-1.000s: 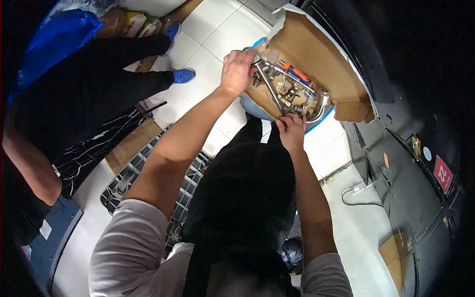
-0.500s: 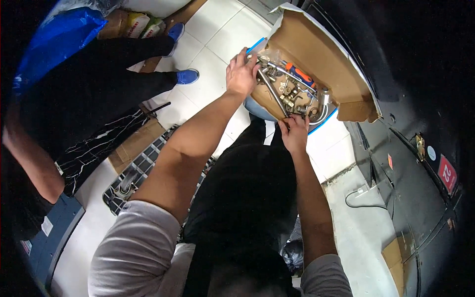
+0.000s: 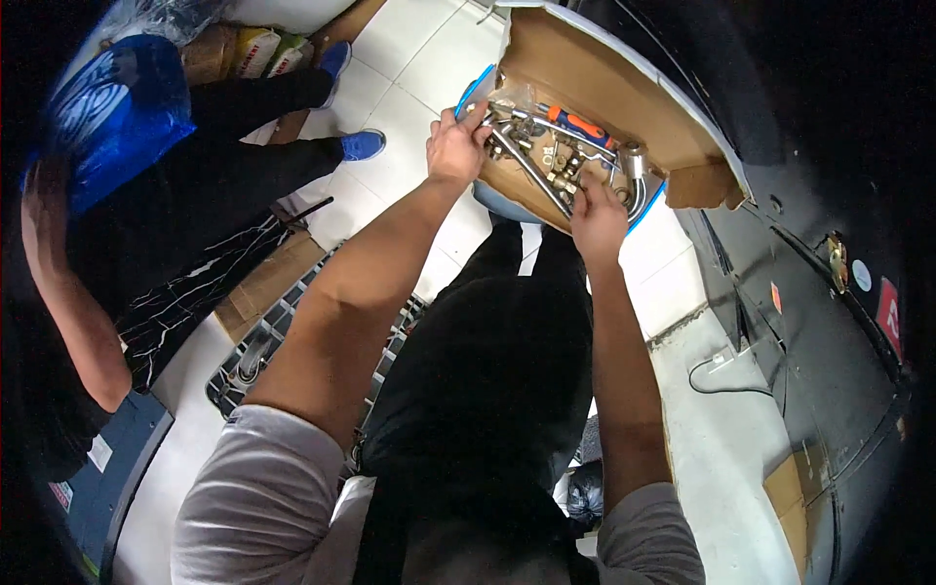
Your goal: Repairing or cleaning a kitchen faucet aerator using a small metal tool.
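"since half a second ago, the right hand [image 3: 599, 216] has moved in from the near rim of the cardboard box [image 3: 604, 68]; its fingertips now reach over the metal fittings [image 3: 564, 180] lying inside."

"and the left hand [image 3: 456, 148]?"

"at the box's left end, fingers curled beside the end of a straight metal rod [image 3: 532, 173]. whether that grip is on the rod or only on the rim, i can't tell."

"is the right grip closed on anything?"

"can't tell either; the fingers hide what's under them."

"so what worries you?"

"tangling, mostly. the rod runs along the near side, and its other end lies close to the right hand. a quick pull could catch loose pieces and flick one over the edge."

"the curved pipe [image 3: 634, 156] too?"

"yes, it sits at the right end, so a knock from that hand could shift it. the orange and blue tool [image 3: 578, 125] lies farther back and seems safer."

"could the box tip?"

"possibly. a rounded blue-grey thing [image 3: 499, 203] shows under its near edge, but how well it's supported is hidden. leaning hard on one end could tilt it and spill the parts."
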{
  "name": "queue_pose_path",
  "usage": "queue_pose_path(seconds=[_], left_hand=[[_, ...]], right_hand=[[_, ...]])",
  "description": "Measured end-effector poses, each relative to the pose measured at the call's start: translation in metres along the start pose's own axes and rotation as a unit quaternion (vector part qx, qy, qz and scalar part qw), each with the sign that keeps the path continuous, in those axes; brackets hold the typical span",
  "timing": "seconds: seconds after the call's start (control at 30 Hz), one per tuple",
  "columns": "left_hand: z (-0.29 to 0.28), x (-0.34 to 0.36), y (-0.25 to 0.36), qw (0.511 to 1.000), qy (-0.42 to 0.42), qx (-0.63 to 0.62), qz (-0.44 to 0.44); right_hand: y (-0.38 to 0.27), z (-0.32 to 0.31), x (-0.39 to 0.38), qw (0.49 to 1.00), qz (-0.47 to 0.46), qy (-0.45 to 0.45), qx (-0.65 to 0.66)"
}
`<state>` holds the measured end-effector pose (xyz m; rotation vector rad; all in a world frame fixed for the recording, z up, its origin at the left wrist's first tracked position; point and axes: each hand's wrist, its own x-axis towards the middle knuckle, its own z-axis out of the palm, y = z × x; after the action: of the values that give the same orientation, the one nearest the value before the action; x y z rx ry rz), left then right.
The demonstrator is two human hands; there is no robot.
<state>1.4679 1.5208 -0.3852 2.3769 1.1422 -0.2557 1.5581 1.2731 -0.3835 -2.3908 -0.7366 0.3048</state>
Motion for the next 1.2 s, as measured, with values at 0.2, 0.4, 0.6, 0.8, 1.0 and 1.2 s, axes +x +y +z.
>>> queue_pose_path(seconds=[0.2,0.4,0.6,0.8,1.0,1.2], left_hand=[[0.007,-0.017,0.020,0.978,0.188,0.054,0.071],[0.034,-0.041,0.057,0.932,0.026,-0.008,0.362],[0.043,-0.011,0.067,0.936,-0.059,0.113,0.327],[0.047,-0.011,0.055,0.954,0.062,0.113,0.272],[0.046,-0.027,0.046,0.943,0.088,0.039,0.318],[0.045,-0.054,0.037,0.943,0.043,-0.016,0.329]], right_hand=[[-0.009,-0.005,0.037,0.953,0.094,-0.229,-0.175],[0.024,-0.014,-0.011,0.984,0.004,-0.130,-0.123],[0.035,-0.003,-0.035,0.988,-0.052,-0.095,-0.107],[0.036,0.000,-0.031,0.989,-0.048,-0.090,-0.107],[0.037,-0.002,-0.024,0.993,0.018,-0.101,-0.053],[0.026,-0.013,-0.020,0.982,-0.006,-0.143,-0.120]])
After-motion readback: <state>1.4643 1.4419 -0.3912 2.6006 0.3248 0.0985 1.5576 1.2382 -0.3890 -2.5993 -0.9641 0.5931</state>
